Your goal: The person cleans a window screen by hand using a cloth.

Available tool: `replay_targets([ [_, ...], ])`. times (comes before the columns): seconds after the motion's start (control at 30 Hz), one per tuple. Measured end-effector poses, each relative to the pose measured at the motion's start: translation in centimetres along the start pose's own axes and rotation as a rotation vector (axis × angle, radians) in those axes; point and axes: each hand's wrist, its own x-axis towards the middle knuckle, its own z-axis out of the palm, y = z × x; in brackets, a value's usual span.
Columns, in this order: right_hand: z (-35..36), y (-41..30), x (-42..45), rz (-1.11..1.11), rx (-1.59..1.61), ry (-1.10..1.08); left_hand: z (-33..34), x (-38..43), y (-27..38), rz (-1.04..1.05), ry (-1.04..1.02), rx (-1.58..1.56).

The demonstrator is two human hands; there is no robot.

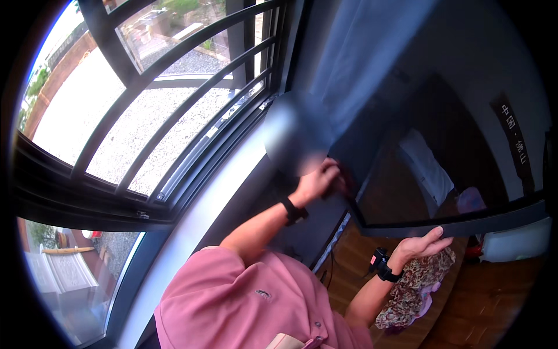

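A large dark see-through panel (pixel 392 192), apparently a window screen, stands tilted before me in a thin dark frame (pixel 492 221). My left hand (pixel 320 178) is curled at the frame's left edge, near its lower corner; a round blurred patch hides part of that hand. Under the bottom rail, my right hand (pixel 420 248) lies palm up, its fingers and thumb against the frame. Each wrist wears a black strap, and the right one carries a small black device (pixel 380 260).
On the left, a window with curved dark bars (pixel 168 113) looks onto gravel, above a white sill (pixel 213 192). Below the panel, a ruffled patterned cloth (pixel 405 296) lies on a brown wooden surface (pixel 348 266). A pale blue curtain (pixel 366 48) hangs behind. A dark strip (pixel 514 139) bears writing.
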Motion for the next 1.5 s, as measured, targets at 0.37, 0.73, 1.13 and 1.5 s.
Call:
replay_targets([
  [0.37,-0.1,0.5,-0.4,-0.015,-0.009,0.012,-10.3,12.1,-0.6,0.125,0.334,0.453],
  [0.73,-5.9,4.4,-2.6,-0.72,-1.045,0.102,-8.4,16.0,-10.2,0.272,0.406,0.456],
  [1.13,-0.9,-3.0,-2.0,-1.189,-1.557,0.208,-10.1,17.3,-2.9,0.289,0.602,0.04],
  [1.5,-0.7,-2.4,-2.6,-0.989,-1.3,0.165,0.5,6.3,-1.1,0.465,0.139,0.244],
])
